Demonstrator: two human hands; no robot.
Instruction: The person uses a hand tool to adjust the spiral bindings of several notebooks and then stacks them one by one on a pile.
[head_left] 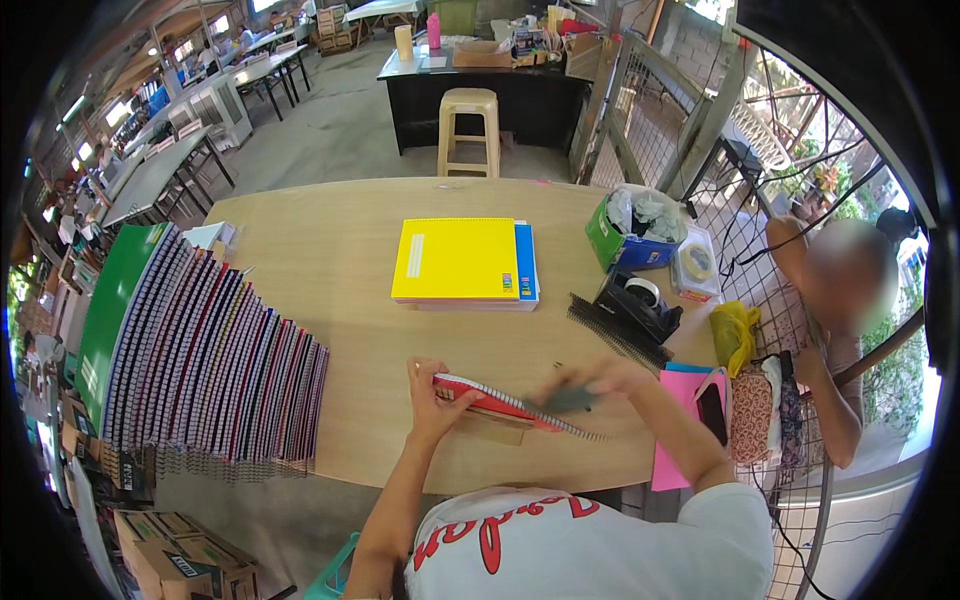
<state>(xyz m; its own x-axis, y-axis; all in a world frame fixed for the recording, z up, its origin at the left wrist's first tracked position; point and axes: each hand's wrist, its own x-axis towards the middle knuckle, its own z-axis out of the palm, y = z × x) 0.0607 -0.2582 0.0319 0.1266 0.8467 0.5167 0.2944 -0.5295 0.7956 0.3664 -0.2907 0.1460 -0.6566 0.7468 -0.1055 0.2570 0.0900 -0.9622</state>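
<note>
My left hand (pixel 437 398) grips the left end of a red notebook (pixel 478 392), held on edge near the table's front. A spiral binding coil (pixel 572 429) runs along its upper edge and sticks out past the right end. My right hand (pixel 622 376), blurred by motion, is closed on a dark grey-green object (pixel 568 400) beside the coil; its kind is too smeared to make out. A tan piece of board (pixel 497 432) shows under the notebook. Farther back lies a small stack topped by a yellow notebook (pixel 455 260), with a blue one (pixel 526 262) beneath.
A tall leaning row of spiral notebooks (pixel 215 350) fills the left side. To the right are loose black coils (pixel 612 335), a tape dispenser (pixel 655 315), a box of plastic bags (pixel 630 245), a yellow bag (pixel 735 338) and pink sheets (pixel 672 450). A person (pixel 845 350) is beyond the wire mesh.
</note>
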